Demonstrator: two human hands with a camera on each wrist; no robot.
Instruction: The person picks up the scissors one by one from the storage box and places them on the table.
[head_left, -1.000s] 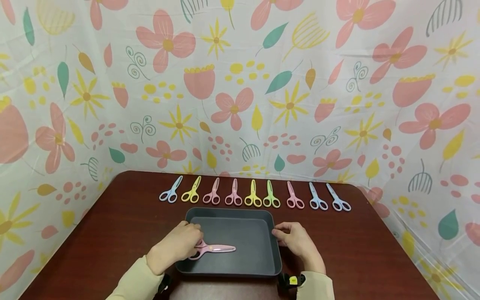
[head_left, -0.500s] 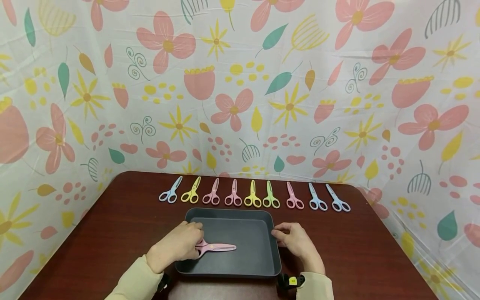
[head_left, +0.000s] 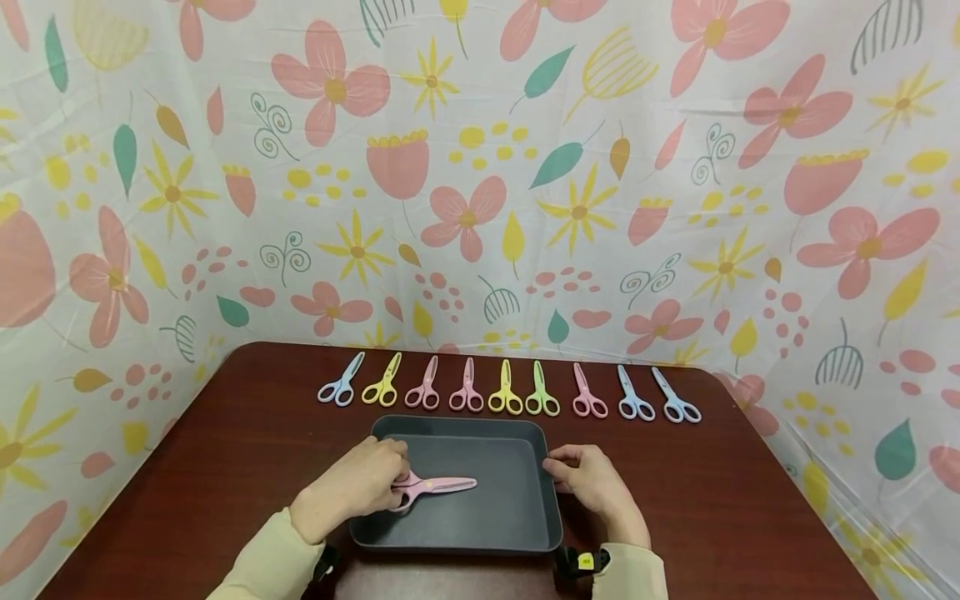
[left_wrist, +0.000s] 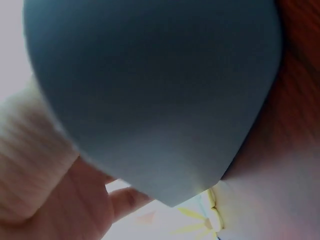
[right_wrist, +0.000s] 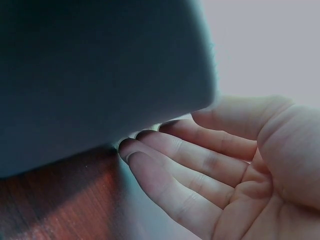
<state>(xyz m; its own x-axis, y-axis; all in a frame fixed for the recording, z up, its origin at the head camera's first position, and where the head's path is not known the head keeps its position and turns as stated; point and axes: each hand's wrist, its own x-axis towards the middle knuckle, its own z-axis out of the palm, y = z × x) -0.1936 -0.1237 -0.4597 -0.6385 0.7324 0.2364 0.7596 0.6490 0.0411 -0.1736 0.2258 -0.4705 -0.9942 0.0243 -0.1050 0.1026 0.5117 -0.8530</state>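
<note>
In the head view, a dark grey baking tray (head_left: 487, 521) sits on the table in front of the person. The left hand (head_left: 360, 479) reaches over its left side and grips pink scissors (head_left: 450, 484) by the handles, which the fingers partly cover. Their blades point right across the tray's inside. At the tray's right rim, the right hand (head_left: 596, 483) pinches the edge. Seen from the right wrist, the fingers (right_wrist: 200, 155) reach to the tray's outer wall (right_wrist: 110, 75), with the thumb at its edge. The tray's wall (left_wrist: 160, 100) hides most of the left hand in the left wrist view.
Behind the tray, several scissors lie in a row along the far part of the table, among them yellow scissors (head_left: 506, 397), green scissors (head_left: 540, 396) and blue scissors (head_left: 677, 400). A flowered curtain (head_left: 480, 192) hangs right behind the brown table (head_left: 247, 467).
The pink scissors have turned slightly, their tip swinging up toward the far side and a little right, while the left hand keeps its grip. The right hand and tray stay in place.
</note>
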